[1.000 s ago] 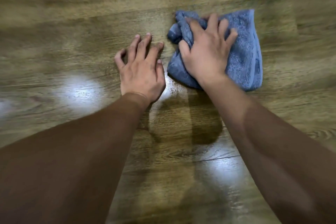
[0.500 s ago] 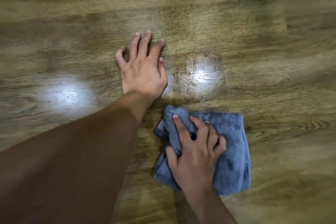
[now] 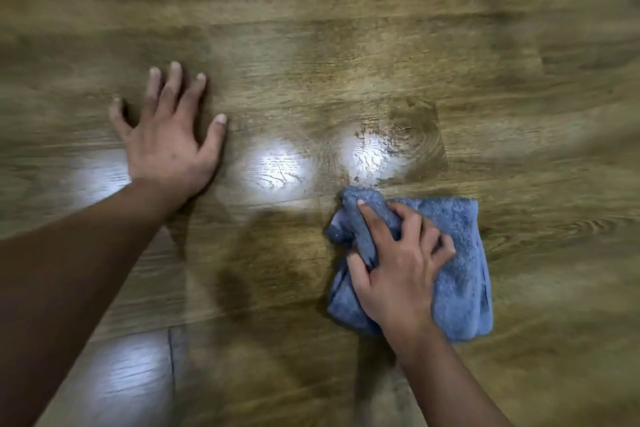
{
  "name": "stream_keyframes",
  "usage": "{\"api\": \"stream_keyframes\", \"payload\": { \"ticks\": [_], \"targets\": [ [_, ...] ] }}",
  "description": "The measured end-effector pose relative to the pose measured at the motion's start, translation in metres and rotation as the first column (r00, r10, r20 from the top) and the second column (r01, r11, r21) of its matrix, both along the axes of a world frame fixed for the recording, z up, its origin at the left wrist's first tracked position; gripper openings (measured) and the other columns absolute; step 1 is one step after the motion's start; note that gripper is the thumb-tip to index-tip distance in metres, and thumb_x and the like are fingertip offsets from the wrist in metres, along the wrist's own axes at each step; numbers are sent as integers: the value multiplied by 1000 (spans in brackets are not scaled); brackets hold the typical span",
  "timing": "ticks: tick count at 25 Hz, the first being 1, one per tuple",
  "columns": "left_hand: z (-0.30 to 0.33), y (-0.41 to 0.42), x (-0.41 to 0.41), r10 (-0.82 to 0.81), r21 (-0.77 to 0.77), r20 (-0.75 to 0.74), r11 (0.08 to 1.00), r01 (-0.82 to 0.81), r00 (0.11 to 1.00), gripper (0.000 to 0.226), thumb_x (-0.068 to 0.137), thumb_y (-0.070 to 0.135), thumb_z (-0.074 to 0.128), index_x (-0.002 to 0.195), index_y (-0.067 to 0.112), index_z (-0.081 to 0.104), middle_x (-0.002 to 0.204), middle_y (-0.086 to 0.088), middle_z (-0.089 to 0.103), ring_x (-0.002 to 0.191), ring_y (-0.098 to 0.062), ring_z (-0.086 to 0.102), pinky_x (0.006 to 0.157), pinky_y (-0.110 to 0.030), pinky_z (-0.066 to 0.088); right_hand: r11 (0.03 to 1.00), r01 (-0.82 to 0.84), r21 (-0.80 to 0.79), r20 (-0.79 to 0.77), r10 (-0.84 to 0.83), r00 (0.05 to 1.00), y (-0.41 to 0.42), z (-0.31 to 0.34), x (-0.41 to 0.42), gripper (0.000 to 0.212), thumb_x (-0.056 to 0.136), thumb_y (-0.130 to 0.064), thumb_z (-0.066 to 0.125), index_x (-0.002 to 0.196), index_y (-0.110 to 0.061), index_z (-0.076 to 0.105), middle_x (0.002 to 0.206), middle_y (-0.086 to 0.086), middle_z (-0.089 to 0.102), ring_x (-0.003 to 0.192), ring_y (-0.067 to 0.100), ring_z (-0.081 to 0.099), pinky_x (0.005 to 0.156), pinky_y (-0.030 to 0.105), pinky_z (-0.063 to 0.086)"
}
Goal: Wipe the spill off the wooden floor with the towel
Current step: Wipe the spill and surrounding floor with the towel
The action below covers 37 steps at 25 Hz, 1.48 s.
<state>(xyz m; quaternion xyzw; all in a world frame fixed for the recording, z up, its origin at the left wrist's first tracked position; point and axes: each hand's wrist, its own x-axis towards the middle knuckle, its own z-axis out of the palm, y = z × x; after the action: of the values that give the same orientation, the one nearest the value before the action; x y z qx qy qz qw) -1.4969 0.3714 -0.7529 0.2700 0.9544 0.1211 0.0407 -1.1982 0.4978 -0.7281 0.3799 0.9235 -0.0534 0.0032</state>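
Note:
A blue towel (image 3: 460, 263) lies bunched on the wooden floor (image 3: 346, 45) at the lower right. My right hand (image 3: 401, 270) lies on its left part, fingers curled into the cloth and gripping it. Just beyond the towel a wet, shiny patch of spill (image 3: 384, 156) glistens on the boards. My left hand (image 3: 169, 135) rests flat on the floor at the left, fingers spread, apart from the towel.
Bright light reflections (image 3: 273, 166) show on the glossy boards between my hands and at the lower left. A plank seam (image 3: 171, 354) runs near the bottom left. Bare floor stretches on all sides.
My right hand dragged the towel from the far side back toward me across the wet patch. The view has shifted, so my left hand now sits further left.

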Motion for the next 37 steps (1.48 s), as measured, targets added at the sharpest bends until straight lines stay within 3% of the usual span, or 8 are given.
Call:
{"api": "stream_keyframes", "payload": {
  "ticks": [5, 9, 12, 16, 22, 27, 31, 37],
  "targets": [
    [-7, -1, -1, -19, -19, -46, 1000, 18, 999, 60, 96, 60, 37, 150, 33, 41, 168, 2, 25, 156, -18, 14, 114, -69, 13, 997, -79, 14, -75, 80, 994, 27, -6, -41, 61, 74, -54, 53, 133, -42, 54, 133, 5, 44, 119, 35, 39, 100, 56, 25],
    [-6, -4, -1, 2, -18, -19, 1000, -2, 1000, 61, 96, 59, 37, 152, 34, 40, 169, 4, 22, 157, -16, 12, 116, -66, 11, 995, -59, 80, -124, 68, 990, 71, -5, -151, 56, 76, -55, 50, 129, -37, 58, 130, 10, 48, 115, 35, 37, 101, 54, 22],
    [-4, -1, -2, 1, -26, -19, 1000, -1, 1000, 62, 95, 59, 38, 152, 35, 39, 169, 5, 21, 157, -17, 11, 117, -66, 11, 993, -11, 114, -113, 24, 993, 106, -6, -236, 55, 78, -57, 45, 126, -34, 59, 132, 13, 50, 122, 41, 42, 103, 59, 23],
    [-5, -1, -1, 3, -12, -27, 1000, -3, 1000, 62, 95, 59, 39, 152, 35, 40, 169, 5, 23, 157, -17, 12, 117, -66, 11, 993, -33, 110, -81, 43, 996, 130, -7, -277, 58, 81, -60, 42, 132, -36, 56, 142, 12, 44, 133, 39, 37, 109, 59, 20],
    [-2, 0, -1, 4, -9, -19, 1000, -4, 1000, 62, 96, 58, 35, 153, 34, 40, 169, 5, 22, 157, -17, 11, 118, -65, 9, 996, -43, 73, -80, 49, 996, 95, -2, -251, 55, 84, -56, 48, 134, -34, 55, 138, 11, 45, 128, 36, 39, 110, 56, 21],
    [-4, -1, 0, 2, 16, -28, 1000, -2, 1000, 57, 97, 50, 32, 152, 33, 42, 168, 3, 26, 157, -18, 13, 118, -67, 9, 991, -131, -10, -92, 129, 987, -21, 3, -150, 63, 77, -52, 58, 138, -37, 54, 135, 10, 46, 122, 35, 39, 107, 55, 23],
    [-7, -1, -2, 2, 29, -44, 1000, -1, 999, 57, 96, 48, 34, 150, 34, 43, 167, 3, 28, 156, -19, 15, 118, -67, 10, 976, -203, -80, -21, 202, 979, -92, 2, -83, 68, 73, -56, 50, 138, -38, 54, 137, 4, 40, 127, 34, 40, 105, 56, 21],
    [-6, -4, -4, 6, 31, -36, 1000, -5, 999, 56, 97, 43, 35, 151, 33, 43, 168, 3, 27, 157, -18, 13, 118, -67, 9, 958, -279, -62, -30, 278, 960, -77, 1, -94, 66, 72, -58, 52, 135, -40, 57, 132, 3, 42, 119, 33, 41, 101, 56, 23]
  ]
}}
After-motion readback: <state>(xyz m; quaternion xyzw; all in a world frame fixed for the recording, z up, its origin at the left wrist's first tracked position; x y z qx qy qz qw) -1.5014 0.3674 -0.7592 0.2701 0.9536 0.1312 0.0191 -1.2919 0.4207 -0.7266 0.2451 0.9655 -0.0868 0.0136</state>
